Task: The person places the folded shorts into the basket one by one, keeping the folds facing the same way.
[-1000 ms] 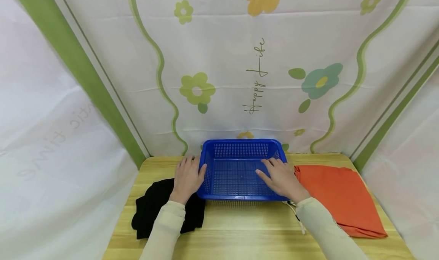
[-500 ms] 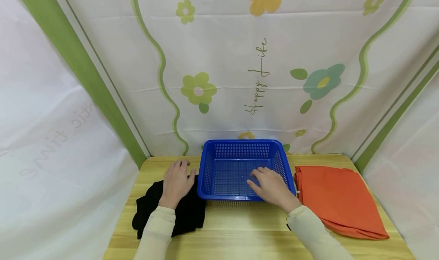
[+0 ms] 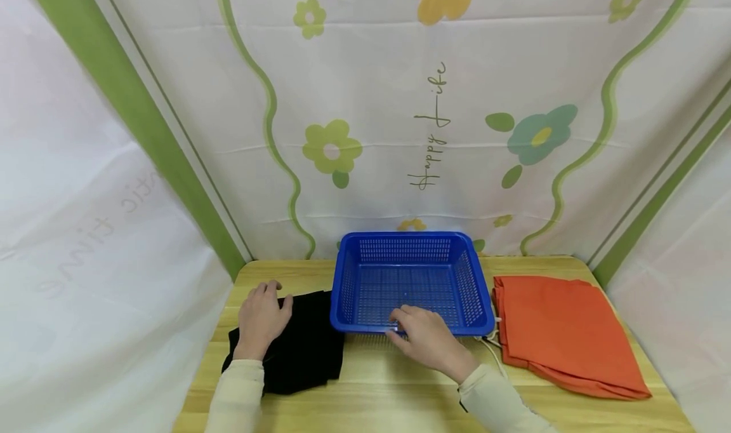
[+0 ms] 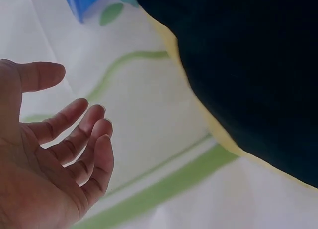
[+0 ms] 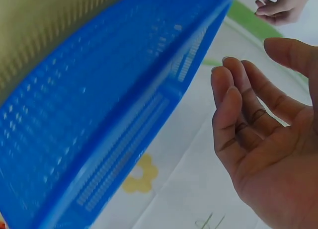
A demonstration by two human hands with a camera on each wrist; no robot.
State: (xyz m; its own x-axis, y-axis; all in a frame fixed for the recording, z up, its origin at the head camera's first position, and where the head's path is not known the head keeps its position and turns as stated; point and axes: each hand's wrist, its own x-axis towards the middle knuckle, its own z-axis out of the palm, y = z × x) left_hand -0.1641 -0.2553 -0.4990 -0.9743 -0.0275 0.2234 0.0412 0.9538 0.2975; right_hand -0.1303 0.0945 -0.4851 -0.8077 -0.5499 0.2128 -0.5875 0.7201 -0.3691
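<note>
A blue plastic basket (image 3: pixel 408 329) with slotted walls stands at the back middle of the table. Folded black cloth (image 3: pixel 308 347) lies to its left, one corner reaching the basket's side. Above the left part of that cloth is my left hand (image 3: pixel 261 322), its fingers loosely bent around nothing, as the left wrist view shows. My right hand (image 3: pixel 429 341) hovers over the basket's front rim, fingers relaxed and nothing in them. In the right wrist view a gap shows between those fingers and the basket (image 5: pixel 99 95).
Folded orange cloth (image 3: pixel 571 338) lies right of the basket. A pale cord (image 3: pixel 492 350) runs between the basket and the orange cloth. Behind the wooden table (image 3: pixel 394 401) hangs a white printed curtain (image 3: pixel 377 90), with more white fabric at both sides.
My left hand has moved left, away from the basket's side and over the black cloth. My right hand has come left and nearer, from the basket's right side to its front rim.
</note>
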